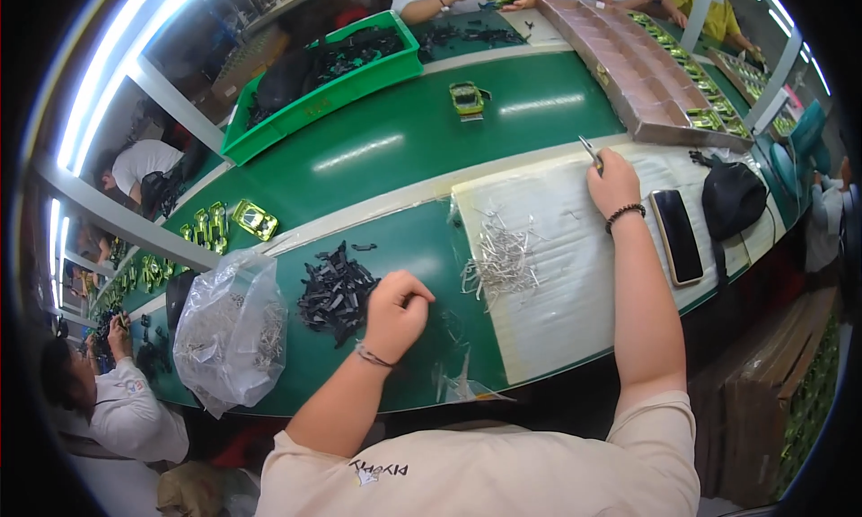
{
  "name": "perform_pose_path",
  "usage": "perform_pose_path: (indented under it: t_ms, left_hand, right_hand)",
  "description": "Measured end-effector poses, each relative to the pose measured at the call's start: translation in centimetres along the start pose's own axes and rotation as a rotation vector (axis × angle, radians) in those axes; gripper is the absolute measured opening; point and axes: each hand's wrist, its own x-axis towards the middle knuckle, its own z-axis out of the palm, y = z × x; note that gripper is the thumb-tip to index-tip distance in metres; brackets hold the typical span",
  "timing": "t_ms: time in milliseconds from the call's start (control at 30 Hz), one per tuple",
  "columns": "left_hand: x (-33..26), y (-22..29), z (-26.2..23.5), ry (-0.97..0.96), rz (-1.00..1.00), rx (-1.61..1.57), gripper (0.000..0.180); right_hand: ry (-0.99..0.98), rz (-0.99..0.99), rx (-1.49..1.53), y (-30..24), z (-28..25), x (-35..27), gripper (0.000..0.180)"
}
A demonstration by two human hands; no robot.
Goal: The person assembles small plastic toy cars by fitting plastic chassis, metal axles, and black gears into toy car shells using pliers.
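Observation:
My right hand (614, 190) is closed around a small pair of pliers (591, 154), its metal jaws pointing away from me over the far edge of the white work sheet (575, 310). My left hand (400, 314) is curled closed beside a pile of small black plastic parts (332, 292); whatever its fingers hold, if anything, is hidden. Between my hands, a loose heap of thin silvery metal pins (505, 255) lies across the sheet's left edge. Beyond them, a yellow-green and black plastic piece (468, 101) sits alone on the green belt (377, 158).
A clear plastic bag (229, 333) of metal pins stands at left, near several yellow-green pieces (255, 220). Farther back are a green crate (395, 72) of black parts and a divided cardboard tray (642, 77). A phone (677, 237) and black pouch (734, 200) lie at right. Co-workers sit around.

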Motion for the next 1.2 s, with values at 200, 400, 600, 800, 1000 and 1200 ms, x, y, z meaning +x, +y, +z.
perform_pose_path:
  t_ms: [200,400,600,800,1000,1200]
  left_hand:
    - [10.0,1.7,0.7,0.221,-0.116,-0.445,0.010]
    - [26.3,-2.4,7.5,0.232,0.142,0.150,0.077]
    - [28.9,-3.4,12.4,-0.010,-0.221,0.774,0.066]
    - [26.6,-4.2,7.6,0.202,-0.032,0.483,0.040]
    - [14.9,1.4,1.3,0.352,0.012,-0.678,0.038]
    - [6.2,2.1,-1.8,0.367,-0.255,-1.485,0.025]
  right_hand:
    - [-0.131,0.039,0.102,-2.1,-0.7,-0.9,0.012]
    - [-0.077,-0.087,0.164,-2.2,0.8,-0.4,0.018]
    - [-0.065,0.014,0.176,-1.3,0.7,-0.5,0.024]
    - [-0.095,0.028,0.182,-1.6,0.1,-0.3,0.023]
    - [-0.130,0.028,0.202,-1.5,-0.4,-0.5,0.022]
    - [-0.162,-0.060,0.291,-1.4,-0.9,-0.8,0.018]
